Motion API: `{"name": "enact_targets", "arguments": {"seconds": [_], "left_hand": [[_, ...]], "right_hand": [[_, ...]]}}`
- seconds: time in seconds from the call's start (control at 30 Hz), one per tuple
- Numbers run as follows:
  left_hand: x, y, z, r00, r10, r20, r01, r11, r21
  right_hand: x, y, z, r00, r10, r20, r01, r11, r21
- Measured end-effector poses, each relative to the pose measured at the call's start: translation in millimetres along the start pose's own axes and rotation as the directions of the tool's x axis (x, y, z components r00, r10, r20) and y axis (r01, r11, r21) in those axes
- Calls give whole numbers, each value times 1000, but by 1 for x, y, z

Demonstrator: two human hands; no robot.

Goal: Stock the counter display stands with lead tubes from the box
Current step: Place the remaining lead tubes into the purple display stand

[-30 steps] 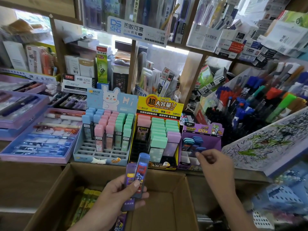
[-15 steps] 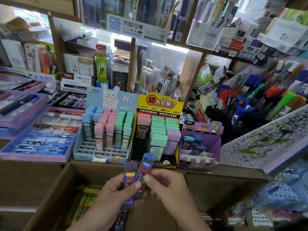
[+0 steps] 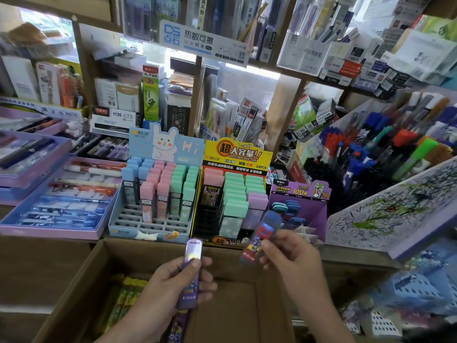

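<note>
**Lead tube restock, one in each hand**

Big cardboard box (image 3: 81, 280) sits open below the counter, with green-yellow packs in its left corner. Purple display stand (image 3: 300, 209) is behind on the right, a few blue-capped tubes inside. Left hand (image 3: 170, 290) grips a purple lead tube (image 3: 190, 271) upright. Right hand (image 3: 291, 256) pinches a blue-capped lead tube (image 3: 262, 238), tilted, just in front of the stand.

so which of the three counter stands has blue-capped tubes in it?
The purple stand on the right, just beyond the right hand. The bunny stand and yellow stand hold pastel pink, green and lilac tubes.
</note>
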State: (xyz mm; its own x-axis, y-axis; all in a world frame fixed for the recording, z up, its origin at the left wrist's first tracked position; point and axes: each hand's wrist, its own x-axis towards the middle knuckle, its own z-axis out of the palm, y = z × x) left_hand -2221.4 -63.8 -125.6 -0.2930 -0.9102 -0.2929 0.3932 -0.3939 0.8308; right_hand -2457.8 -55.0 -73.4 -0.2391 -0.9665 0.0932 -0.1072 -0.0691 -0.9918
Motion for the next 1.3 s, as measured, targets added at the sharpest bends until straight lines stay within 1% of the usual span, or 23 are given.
{"name": "enact_targets", "arguments": {"seconds": [0.1, 0.27, 0.43, 0.57, 0.73, 0.87, 1.03, 1.17, 1.3], "left_hand": [[2, 0, -2, 1000, 3, -12, -3, 1000, 5], [4, -3, -6, 998, 19, -56, -17, 1000, 26], [6, -5, -9, 998, 17, -68, -13, 999, 52], [7, -7, -10, 998, 22, -63, -18, 997, 69], [7, -8, -11, 998, 28, -59, -24, 997, 77], [7, -9, -12, 998, 31, -53, -27, 997, 77], [6, -8, -12, 998, 38, -42, -35, 997, 67], [6, -7, -10, 999, 34, -41, -32, 998, 54], [5, -6, -8, 999, 35, -31, -33, 998, 59]], "right_hand": [[10, -4, -29, 994, -75, -79, 65, 990, -121], [25, -4, -67, 980, -127, -156, 86, 965, -249], [40, -6, -76, 968, -198, -155, 151, 951, -269], [51, -4, -74, 965, -230, -125, 178, 925, -335], [65, 4, -72, 971, -198, -132, 120, 888, -444], [71, 13, -70, 968, -200, -152, 74, 805, -588], [74, 18, -63, 962, -219, -162, 50, 727, -685], [75, 22, -63, 961, -205, -185, 6, 683, -731], [75, 23, -62, 957, -213, -198, -3, 674, -739]]}}
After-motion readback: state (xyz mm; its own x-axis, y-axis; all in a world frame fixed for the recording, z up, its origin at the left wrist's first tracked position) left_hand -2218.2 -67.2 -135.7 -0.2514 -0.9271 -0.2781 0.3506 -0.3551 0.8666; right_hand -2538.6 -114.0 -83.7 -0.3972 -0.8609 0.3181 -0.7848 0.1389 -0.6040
